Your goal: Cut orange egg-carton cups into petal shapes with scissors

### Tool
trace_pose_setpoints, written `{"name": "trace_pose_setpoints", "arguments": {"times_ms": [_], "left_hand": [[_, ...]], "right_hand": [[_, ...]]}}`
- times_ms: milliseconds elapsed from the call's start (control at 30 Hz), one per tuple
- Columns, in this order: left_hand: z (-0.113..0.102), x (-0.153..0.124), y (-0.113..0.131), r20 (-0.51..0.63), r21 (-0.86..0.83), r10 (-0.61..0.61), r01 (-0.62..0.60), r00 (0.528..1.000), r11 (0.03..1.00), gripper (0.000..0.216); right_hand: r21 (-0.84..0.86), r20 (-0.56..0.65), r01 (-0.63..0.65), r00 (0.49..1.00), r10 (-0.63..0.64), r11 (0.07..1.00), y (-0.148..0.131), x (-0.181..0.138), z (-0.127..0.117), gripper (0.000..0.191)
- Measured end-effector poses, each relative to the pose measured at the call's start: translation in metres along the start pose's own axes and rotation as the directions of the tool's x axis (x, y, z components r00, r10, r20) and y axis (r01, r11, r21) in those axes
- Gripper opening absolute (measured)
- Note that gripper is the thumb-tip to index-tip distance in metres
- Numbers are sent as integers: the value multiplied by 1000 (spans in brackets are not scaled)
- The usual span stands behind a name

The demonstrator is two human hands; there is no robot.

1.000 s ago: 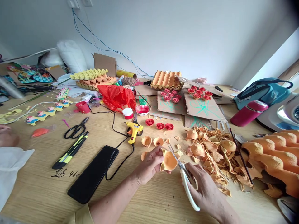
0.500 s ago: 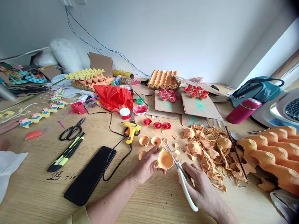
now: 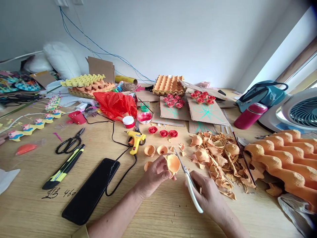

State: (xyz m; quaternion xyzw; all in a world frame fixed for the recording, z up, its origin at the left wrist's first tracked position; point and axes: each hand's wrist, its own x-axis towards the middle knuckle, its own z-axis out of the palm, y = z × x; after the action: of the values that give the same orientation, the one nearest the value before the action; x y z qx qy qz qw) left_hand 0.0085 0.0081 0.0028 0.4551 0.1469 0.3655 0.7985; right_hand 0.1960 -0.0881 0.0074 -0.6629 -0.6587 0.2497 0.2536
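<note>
Between the fingers and thumb of my left hand (image 3: 155, 175) is an orange egg-carton cup (image 3: 173, 164) with a ragged edge, its hollow facing up. My right hand (image 3: 206, 195) grips white-handled scissors (image 3: 194, 196), their blades pointing up and away beside the cup's right rim. Just beyond my left hand stand trimmed cups (image 3: 149, 151), one partly hidden by the fingers. Three red paper-pulp roses (image 3: 163, 133) sit in a row behind them. Small carton scraps (image 3: 181, 146) lie near the scissor tips.
To the right are a heap of carton scraps (image 3: 218, 158) and an orange egg tray (image 3: 284, 155). A yellow glue gun (image 3: 135, 140), black phone (image 3: 91, 191), utility knife (image 3: 64, 167) and black scissors (image 3: 71, 142) lie left. Cardboard with red roses (image 3: 208, 112) is behind.
My left hand has turned the cup. A scrap that was at its rim now lies with the small pieces on the table. The view has shifted slightly right.
</note>
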Motion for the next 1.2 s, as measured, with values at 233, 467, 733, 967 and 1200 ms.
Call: {"name": "trace_pose_setpoints", "arguments": {"times_ms": [233, 467, 733, 967, 1200], "left_hand": [[-3, -1, -2, -59, -42, -82, 79, 995, 996, 47], [-1, 1, 0, -7, 17, -145, 145, 989, 989, 52], [-1, 0, -2, -72, 7, -81, 81, 994, 997, 49], [-6, 3, -8, -210, -19, -7, 3, 978, 1000, 47], [-7, 4, -2, -210, -148, -40, 9, 977, 989, 39]], "right_hand": [[92, -49, -42, 998, 47, 995, -1, 2, 0, 34], [193, -71, -68, 994, 83, 979, -5, 4, -7, 33], [116, 0, -14, 1000, 14, 993, -1, 2, -2, 31], [44, 50, 65, 996, -67, 997, 1, -1, 1, 31], [37, 25, 11, 1000, -12, 999, -2, 1, -13, 27]]}}
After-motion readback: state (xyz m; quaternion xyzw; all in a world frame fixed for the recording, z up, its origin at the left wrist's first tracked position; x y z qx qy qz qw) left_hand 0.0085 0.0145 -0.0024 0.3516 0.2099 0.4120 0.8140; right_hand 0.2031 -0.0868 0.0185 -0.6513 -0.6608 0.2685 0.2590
